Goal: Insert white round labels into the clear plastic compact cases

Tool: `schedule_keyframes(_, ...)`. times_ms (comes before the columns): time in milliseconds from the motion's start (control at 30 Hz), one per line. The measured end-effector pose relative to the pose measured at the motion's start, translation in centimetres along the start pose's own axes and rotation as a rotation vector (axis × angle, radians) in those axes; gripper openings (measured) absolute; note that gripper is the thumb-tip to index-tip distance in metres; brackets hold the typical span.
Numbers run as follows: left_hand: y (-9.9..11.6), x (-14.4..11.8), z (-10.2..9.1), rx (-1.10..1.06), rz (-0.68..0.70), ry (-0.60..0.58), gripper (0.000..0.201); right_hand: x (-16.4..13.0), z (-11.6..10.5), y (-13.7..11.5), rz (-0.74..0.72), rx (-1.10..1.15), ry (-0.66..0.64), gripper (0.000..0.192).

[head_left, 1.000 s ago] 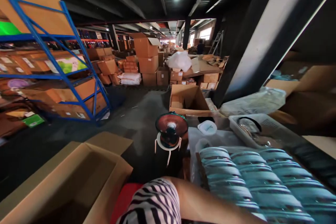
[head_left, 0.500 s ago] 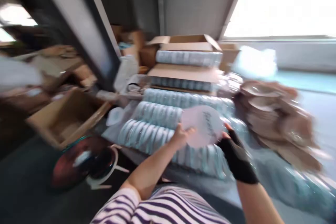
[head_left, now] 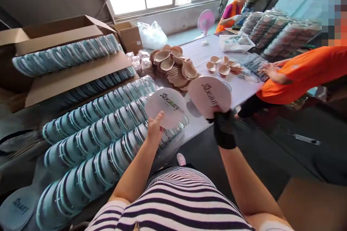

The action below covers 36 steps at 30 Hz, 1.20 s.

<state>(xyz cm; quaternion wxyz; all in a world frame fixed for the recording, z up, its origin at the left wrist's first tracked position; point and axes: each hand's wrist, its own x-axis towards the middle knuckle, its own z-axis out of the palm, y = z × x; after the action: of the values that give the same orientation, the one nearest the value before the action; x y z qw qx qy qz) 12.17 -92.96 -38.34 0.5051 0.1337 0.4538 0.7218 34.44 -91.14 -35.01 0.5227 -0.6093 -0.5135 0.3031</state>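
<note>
My left hand [head_left: 154, 129] pinches the lower edge of a round, flat, whitish disc [head_left: 166, 104] with dark lettering, thumb on its face. In my right hand [head_left: 225, 127], in a black fingerless glove, is a second, pinkish-white disc [head_left: 202, 90] with similar lettering. The two discs are held up side by side, a small gap between them. Beneath and left of my left hand lie long rows of stacked round pieces [head_left: 94, 153] in clear wrapping. Another lettered disc [head_left: 16, 205] lies at the bottom left.
Opened cardboard boxes [head_left: 67, 29] stand at the back left. A heap of tan bowls [head_left: 173, 70] and several loose bowls [head_left: 223, 70] sit on the white table [head_left: 193, 48]. A pink fan [head_left: 206, 21] is beyond. Two people in orange work on the right, near wrapped stacks [head_left: 292, 36].
My view has turned right, bringing the bowls and co-workers into sight. Earlier both hands were at one visible disc; now they are apart, with a disc in each.
</note>
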Motion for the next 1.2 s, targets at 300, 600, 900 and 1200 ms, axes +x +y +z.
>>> schedule_keyframes(300,-2.6,5.3,4.5,-0.346,-0.214,-0.018,0.036,-4.8,-4.9,5.1,-0.139,-0.907,-0.404,0.046)
schedule_keyframes(600,-3.6,5.7,3.9,-0.373,-0.262,-0.02,0.038,-1.0,1.7,2.3,-0.259,-1.233,-0.749,0.043)
schedule_keyframes(900,-3.9,5.6,3.9,-0.385,-0.271,0.029,0.036,1.9,4.4,2.5,-0.306,-1.231,-0.84,0.038)
schedule_keyframes(1200,-4.1,5.6,3.6,-0.379,-0.263,0.027,0.034,1.3,7.5,4.7,-0.22,-1.157,-0.766,0.038)
